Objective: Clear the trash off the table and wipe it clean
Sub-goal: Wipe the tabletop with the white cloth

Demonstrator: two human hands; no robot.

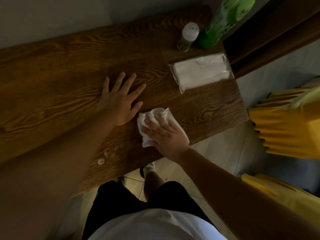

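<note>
A dark wooden table (52, 80) with strong grain fills the upper left. My right hand (166, 135) lies flat on a crumpled white tissue (152, 118) near the table's front edge, with straight fingers pressing it onto the wood. My left hand (119, 99) rests palm down with fingers spread, just left of the tissue. A few small white wet spots or crumbs (107, 155) sit on the wood close to the front edge, below my left forearm.
A clear pack of white tissues (200, 71) lies at the table's right end. Behind it stand a small white-capped jar (187, 37) and a green bottle (223, 21). A yellow pleated object (285, 129) sits on the floor to the right, beside a dark wooden frame (270, 35).
</note>
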